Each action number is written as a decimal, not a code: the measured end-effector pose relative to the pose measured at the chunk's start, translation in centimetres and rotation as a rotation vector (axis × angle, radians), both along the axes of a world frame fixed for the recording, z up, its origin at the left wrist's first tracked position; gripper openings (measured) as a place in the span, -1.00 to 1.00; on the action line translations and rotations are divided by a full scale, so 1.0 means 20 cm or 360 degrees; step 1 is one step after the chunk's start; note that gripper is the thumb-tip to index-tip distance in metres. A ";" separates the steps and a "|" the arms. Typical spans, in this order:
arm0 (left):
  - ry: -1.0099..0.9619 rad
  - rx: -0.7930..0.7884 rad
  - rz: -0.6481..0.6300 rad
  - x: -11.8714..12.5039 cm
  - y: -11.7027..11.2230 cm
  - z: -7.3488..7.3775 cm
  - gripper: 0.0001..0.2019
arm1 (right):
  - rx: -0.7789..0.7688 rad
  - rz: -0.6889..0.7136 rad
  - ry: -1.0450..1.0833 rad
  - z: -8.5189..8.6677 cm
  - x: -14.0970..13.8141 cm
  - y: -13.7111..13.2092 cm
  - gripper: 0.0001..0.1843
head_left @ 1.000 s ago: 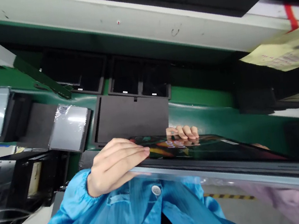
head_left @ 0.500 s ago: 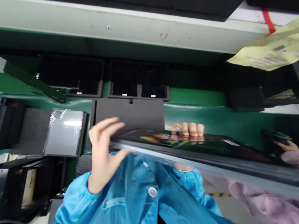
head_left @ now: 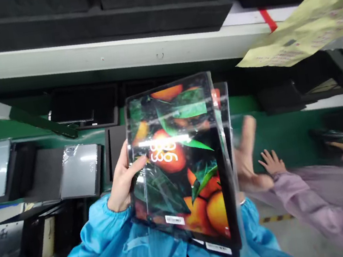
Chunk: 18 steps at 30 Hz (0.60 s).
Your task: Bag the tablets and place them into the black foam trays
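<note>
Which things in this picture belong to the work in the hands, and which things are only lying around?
In use:
left hand, holding the fruit-picture screen
second panel behind that screen
right hand, open and blurred beside them; contact unclear

Apparently not in use:
shiny grey panel, left of the hands
dark panel, farther back
yellow paper, upper right

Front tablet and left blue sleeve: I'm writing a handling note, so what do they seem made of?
Front tablet: glossy face, probably glass or clear plastic film, judging by the glare streak. Left blue sleeve: seemingly thin synthetic fabric, satiny, with a soft sheen and folds.
</note>
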<state>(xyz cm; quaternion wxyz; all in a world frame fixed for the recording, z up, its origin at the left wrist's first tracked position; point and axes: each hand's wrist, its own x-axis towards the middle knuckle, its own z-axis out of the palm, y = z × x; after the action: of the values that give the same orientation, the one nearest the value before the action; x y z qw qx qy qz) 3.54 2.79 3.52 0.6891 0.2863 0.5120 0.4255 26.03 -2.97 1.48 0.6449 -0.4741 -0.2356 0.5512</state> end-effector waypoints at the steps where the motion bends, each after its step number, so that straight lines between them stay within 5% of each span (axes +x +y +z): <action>1: 0.0061 0.0053 0.0054 -0.01 -0.02 0.01 -0.19 | -0.0021 -0.0073 0.0051 0.01 -0.03 -0.02 -0.02; 4: 0.0267 0.0287 0.0160 -0.03 -0.06 0.02 -0.15 | -0.0181 -0.0083 0.0044 0.04 -0.08 -0.06 -0.22; 8: 0.0493 0.0522 0.0070 -0.05 -0.08 0.02 -0.24 | -0.0164 0.0105 -0.0038 0.07 -0.06 -0.10 -0.24; 14: 0.0574 0.0574 0.0018 -0.07 -0.08 0.00 -0.29 | -0.0009 0.0213 0.0155 0.11 -0.05 -0.07 -0.55; 18: 0.0601 0.0586 0.0031 -0.07 -0.08 -0.01 -0.30 | -0.0056 0.0214 0.0073 0.10 -0.04 -0.08 -0.46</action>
<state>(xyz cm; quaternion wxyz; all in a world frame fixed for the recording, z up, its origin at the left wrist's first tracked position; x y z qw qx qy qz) 2.10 1.14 3.39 0.5136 0.4762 0.5483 0.4570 25.17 -4.55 3.51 0.6032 -0.4559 -0.2423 0.6079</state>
